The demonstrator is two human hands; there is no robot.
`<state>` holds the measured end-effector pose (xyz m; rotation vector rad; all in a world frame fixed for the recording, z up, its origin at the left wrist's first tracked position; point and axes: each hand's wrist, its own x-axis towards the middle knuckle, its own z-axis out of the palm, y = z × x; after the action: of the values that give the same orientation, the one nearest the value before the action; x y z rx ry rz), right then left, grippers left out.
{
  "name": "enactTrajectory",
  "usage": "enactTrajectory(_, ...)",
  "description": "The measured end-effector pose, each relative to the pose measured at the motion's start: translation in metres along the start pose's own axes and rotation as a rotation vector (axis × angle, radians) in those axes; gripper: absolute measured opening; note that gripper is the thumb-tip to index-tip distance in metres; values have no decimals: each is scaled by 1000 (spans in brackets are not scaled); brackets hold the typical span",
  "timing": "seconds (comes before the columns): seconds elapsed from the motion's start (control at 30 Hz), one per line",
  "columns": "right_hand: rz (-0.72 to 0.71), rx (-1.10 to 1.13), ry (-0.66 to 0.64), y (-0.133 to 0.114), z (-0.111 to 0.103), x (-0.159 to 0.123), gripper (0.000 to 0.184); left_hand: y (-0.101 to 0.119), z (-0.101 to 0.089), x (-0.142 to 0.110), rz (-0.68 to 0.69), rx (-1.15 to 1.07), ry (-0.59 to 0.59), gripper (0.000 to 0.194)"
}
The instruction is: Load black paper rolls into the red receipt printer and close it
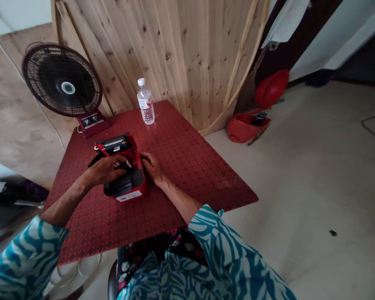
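Left fingers [121,158] gripping dark roll [123,166] at red device [145,188], right fingers [148,156] extended against its side, bottle [146,105], fan [62,79] beyond

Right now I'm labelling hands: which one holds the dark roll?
The left hand holds the dark roll; the right hand is at the red machine's outer side.

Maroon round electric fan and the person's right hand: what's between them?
An open, boxy, red-and-black device, in the head view.

I'd say I'm in somebody's home: an electric fan [68,88] and water bottle [147,111] on a patterned red counter [193,166], wooden panel [181,62] behind.
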<state>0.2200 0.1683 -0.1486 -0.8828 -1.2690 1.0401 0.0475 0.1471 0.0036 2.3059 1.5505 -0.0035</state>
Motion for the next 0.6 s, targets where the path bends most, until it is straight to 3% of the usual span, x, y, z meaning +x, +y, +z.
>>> enactTrajectory(0.3,33,8,21,-1,1,-1,30,14,-6,9,31,156,-104,36)
enactTrajectory(0.6,27,7,7,1,1,0,29,16,-3,19,49,225,-101,36)
